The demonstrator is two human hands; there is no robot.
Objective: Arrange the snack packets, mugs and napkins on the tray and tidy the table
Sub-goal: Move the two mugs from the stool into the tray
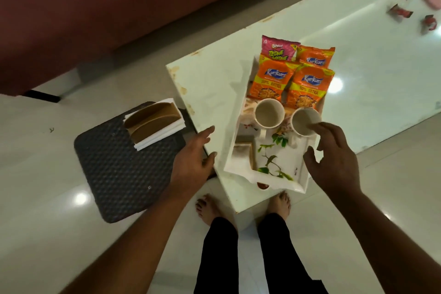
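Four snack packets [307, 86] lie at the far end of the white tray [281, 187] on the table [210, 93], the left mug [269, 113] and the right mug [303, 122] stand side by side just nearer, and what looks like folded napkins [242, 154] sits in the tray's near left corner. My left hand [193, 160] is at the table's left edge, fingers straight, close together, holding nothing. My right hand [334, 157] hovers over the tray's right side, fingers spread and loosely curled, fingertips [318, 126] by the right mug's rim; contact I cannot tell.
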